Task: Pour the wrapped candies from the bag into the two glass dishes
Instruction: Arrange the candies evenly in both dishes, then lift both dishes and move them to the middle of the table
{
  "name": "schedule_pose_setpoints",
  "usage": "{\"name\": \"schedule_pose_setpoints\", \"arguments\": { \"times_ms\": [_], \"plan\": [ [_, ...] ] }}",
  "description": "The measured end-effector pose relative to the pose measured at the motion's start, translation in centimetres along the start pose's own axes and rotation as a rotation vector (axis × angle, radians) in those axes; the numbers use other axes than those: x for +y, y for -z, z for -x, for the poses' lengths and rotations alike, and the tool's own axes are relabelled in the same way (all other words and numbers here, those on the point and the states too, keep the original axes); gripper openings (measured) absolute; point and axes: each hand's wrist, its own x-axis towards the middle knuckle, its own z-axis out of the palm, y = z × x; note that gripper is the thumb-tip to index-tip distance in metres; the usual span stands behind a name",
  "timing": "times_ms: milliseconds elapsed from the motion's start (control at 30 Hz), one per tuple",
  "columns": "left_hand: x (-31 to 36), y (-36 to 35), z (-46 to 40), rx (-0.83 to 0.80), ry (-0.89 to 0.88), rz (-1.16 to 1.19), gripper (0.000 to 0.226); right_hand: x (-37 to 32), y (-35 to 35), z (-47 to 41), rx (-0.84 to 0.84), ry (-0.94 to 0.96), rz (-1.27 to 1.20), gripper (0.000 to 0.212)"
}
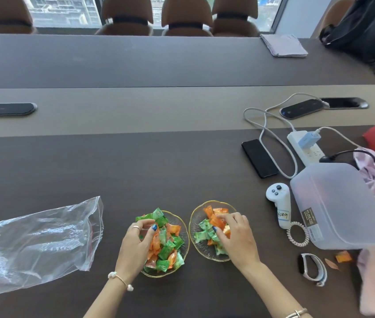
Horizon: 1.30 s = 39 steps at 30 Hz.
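Head view shows the bag (37, 244) lying flat and apparently empty on the desk (182, 161), well left of the two dishes, so pouring looks done and the step in hand seems to be evening out the candies. Left hand (136, 246) rests in the left dish (183, 260), fingers curled loosely on wrappers; whether it grips one I cannot tell. Right hand (237, 237) lies over the right dish (197, 214), fingertips pinching at an orange candy (215, 222). Left dish looks fuller, heaped with green and orange. To do this well, shift a few candies from left to right, lifting rather than sweeping, since wrappers slide and the rims are low. One orange candy (343, 257) lies stray on the desk far right, by the plastic box (338, 203); it likely belongs in a dish
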Motion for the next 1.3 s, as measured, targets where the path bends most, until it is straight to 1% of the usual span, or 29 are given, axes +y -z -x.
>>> {"name": "schedule_pose_setpoints", "arguments": {
  "times_ms": [100, 167, 233, 300, 333, 400, 500, 567, 700, 800, 900, 967, 1067, 1133, 1233, 1300],
  "plan": [
    [0.3, -0.2, 0.2, -0.016, -0.003, -0.009, 0.015, 0.4, -0.8, 1.2, -0.052, -0.046, 0.111, 0.040],
    [0.4, -0.1, 0.3, -0.025, -0.001, -0.006, 0.016, 0.3, -1.1, 1.5, -0.060, -0.065, 0.101, 0.045],
    [0.3, 0.3, 0.5, -0.014, 0.001, -0.002, 0.016, 0.1, -0.8, 1.6, 0.014, -0.107, -0.010, 0.043],
    [-0.2, 0.7, 0.6, 0.020, 0.005, -0.003, 0.015, 0.4, -0.4, 1.7, 0.109, -0.197, -0.136, 0.042],
    [-0.6, 1.0, 0.7, 0.043, 0.011, -0.007, 0.014, 0.7, -0.2, 1.8, 0.130, -0.250, -0.181, 0.042],
    [-1.7, 1.5, 0.7, 0.104, 0.025, -0.043, 0.015, 1.6, -0.1, 2.0, 0.118, -0.326, -0.235, 0.042],
    [-3.2, 1.7, 0.9, 0.154, 0.081, -0.107, 0.019, 2.5, -0.3, 2.1, 0.078, -0.368, -0.291, 0.040],
    [-3.6, 1.5, 1.1, 0.147, 0.117, -0.113, 0.023, 2.6, -0.2, 2.0, 0.073, -0.377, -0.295, 0.040],
    [-3.4, 1.1, 1.0, 0.145, 0.119, -0.117, 0.035, 2.7, -0.1, 1.7, 0.060, -0.436, -0.282, 0.042],
    [-3.4, 1.2, 0.7, 0.139, 0.178, -0.119, 0.042, 2.7, -0.3, 1.7, 0.042, -0.439, -0.263, 0.045],
    [-4.1, 1.3, 0.2, 0.064, 0.250, -0.134, 0.035, 3.1, -0.6, 1.5, 0.043, -0.469, -0.303, 0.051],
    [-4.3, 1.3, 0.0, 0.043, 0.273, -0.140, 0.030, 3.5, -0.8, 1.4, 0.027, -0.510, -0.356, 0.049],
    [-4.2, 1.4, -0.2, 0.070, 0.303, -0.066, 0.025, 3.5, -0.9, 1.0, 0.036, -0.606, -0.605, 0.043],
    [-4.5, 1.6, -0.7, 0.092, 0.315, 0.023, 0.023, 3.0, -0.8, 0.5, 0.070, -0.622, -0.731, 0.041],
    [-5.1, 2.1, -2.6, 0.138, 0.338, 0.161, 0.022, 1.8, -0.4, -1.1, 0.114, -0.598, -0.828, 0.039],
    [-2.8, 2.7, -3.9, 0.178, 0.329, 0.272, 0.024, 0.6, 0.0, -3.1, 0.140, -0.555, -0.854, 0.039]
  ]
}}
